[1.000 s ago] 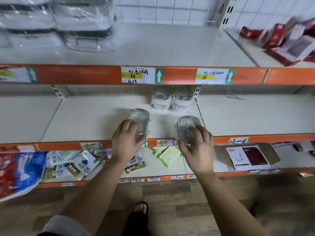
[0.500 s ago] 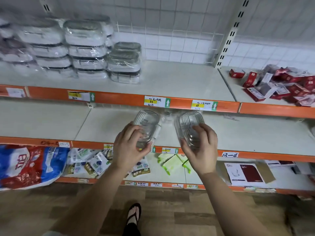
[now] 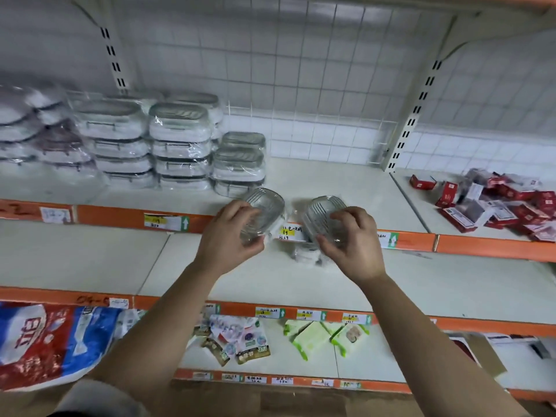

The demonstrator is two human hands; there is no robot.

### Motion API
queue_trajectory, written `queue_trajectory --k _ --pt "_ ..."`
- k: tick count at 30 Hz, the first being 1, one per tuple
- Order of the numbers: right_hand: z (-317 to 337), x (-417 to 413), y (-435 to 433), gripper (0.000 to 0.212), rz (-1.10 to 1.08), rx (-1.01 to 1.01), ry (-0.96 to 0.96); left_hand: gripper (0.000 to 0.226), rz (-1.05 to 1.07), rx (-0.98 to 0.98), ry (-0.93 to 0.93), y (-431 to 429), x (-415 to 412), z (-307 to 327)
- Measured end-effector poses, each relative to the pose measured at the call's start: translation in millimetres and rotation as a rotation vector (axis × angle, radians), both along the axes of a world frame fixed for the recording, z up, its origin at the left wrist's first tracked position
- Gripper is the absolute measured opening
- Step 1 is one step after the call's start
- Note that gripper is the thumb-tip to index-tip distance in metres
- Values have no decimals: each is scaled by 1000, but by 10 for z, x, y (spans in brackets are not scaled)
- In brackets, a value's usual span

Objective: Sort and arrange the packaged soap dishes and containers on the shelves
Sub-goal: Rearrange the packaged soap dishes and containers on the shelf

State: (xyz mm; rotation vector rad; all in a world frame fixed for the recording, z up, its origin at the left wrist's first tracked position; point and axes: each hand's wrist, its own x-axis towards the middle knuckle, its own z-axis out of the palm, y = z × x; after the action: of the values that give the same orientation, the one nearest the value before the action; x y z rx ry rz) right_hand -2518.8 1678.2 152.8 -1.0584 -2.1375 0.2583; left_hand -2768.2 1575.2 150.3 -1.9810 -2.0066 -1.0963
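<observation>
Soap dishes: two clear, ribbed, oval plastic dishes in film wrap, held side by side but apart, in front of the orange front edge of the white upper shelf (image 3: 331,182).
Left soap dish (image 3: 267,206): its near end sits in the left hand, its far end points at the shelf.
Left hand (image 3: 228,239): fingers and thumb are curled round the dish, gripping it.
Right soap dish (image 3: 319,215): tilted, held in the right hand.
Right hand (image 3: 352,245): fingers lie over the top and the thumb is beneath, clasping the dish.
Stacked containers (image 3: 180,145): white, grey-lidded and film-wrapped, on the upper shelf just behind and to the left of the left soap dish.
Wrapped pack (image 3: 304,254): clear and blurred, on the middle shelf (image 3: 90,260) under the right hand.
Red boxes (image 3: 496,203): heaped in the right bay, well apart.
</observation>
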Motion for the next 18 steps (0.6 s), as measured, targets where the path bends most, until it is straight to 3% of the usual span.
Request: queue_trajectory --k 7,11,15,18 --pt "71 -224 286 31 -162 150 -104 56 -13 -99 61 275 -165 197" --pt "36 -296 387 31 -162 134 -141 52 -14 -94 25 387 -191 160" --pt "3 -353 504 43 -124 -2 -150 50 20 -45 -39 437 -198 136" --pt "3 -379 546 37 -85 8 -97 47 -47 45 -44 392 -243 175"
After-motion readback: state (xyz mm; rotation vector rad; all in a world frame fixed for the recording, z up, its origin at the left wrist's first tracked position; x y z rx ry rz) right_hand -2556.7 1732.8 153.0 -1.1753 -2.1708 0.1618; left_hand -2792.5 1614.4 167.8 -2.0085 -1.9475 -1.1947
